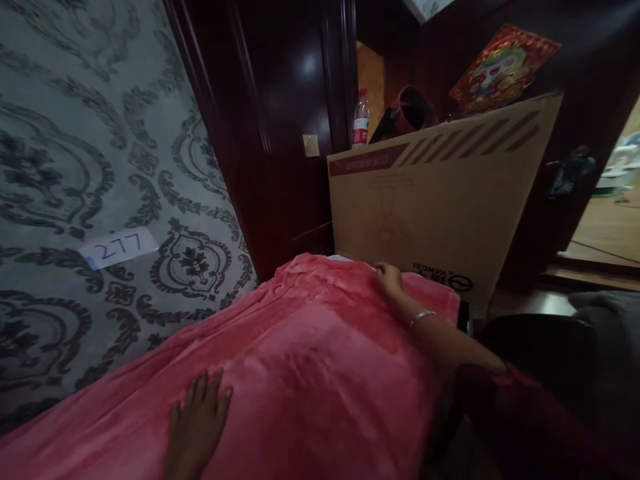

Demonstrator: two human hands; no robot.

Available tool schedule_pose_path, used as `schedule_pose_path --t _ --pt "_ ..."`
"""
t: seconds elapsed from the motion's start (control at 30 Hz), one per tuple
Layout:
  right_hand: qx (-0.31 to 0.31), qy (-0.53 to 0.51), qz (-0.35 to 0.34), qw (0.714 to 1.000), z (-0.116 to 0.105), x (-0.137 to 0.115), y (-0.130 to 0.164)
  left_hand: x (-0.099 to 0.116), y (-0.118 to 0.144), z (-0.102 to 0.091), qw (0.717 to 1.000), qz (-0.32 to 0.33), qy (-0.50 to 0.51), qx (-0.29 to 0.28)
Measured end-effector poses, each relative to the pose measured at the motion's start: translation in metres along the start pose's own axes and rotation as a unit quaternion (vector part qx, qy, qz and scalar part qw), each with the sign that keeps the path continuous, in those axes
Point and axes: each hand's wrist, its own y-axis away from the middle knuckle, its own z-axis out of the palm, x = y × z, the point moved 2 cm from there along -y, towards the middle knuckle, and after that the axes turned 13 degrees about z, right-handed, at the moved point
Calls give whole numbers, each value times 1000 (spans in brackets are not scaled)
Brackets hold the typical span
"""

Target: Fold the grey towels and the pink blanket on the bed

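blanket [310, 353] in pink, soft and plush, lies spread over a bed-like surface that runs from the lower left up toward the middle of the view. the left hand [197, 417] lies flat on the near part of it, palm down, fingers spread and open, gripping nothing. the right hand [389, 277] reaches out to the far edge of the blanket, a silver bangle [423, 316] on its wrist; its fingers curl over the cloth at that edge, but whether they pinch it or only press on it cannot be told. just behind that hand stands a large flat cardboard box [440, 193], leaning upright against dark wooden panelling [280, 100]. on top of the box sit a clear plastic bottle [361, 120] with a red label and a red and black object [410, 110]. a red and gold picture [503, 67] hangs on the dark door above. patterned grey wallpaper [75, 133] fills the left, with a white label [119, 248] reading 277 stuck to it.
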Motion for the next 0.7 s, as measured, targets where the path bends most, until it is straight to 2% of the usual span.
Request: schedule_pose_path --t 0.17,0.37,0.47,0.7 --pt "3 34 14 999 17 7 -36 -8 -3 15 1000 4 6 17" --pt "-34 99 42 994 43 7 -77 -19 -6 32 999 6 30 33" --pt "-60 136 71 986 53 10 -95 -22 -5 34 999 20 28 14" --pt "-102 180 71 976 73 10 -108 -24 -3 41 999 -3 50 5"
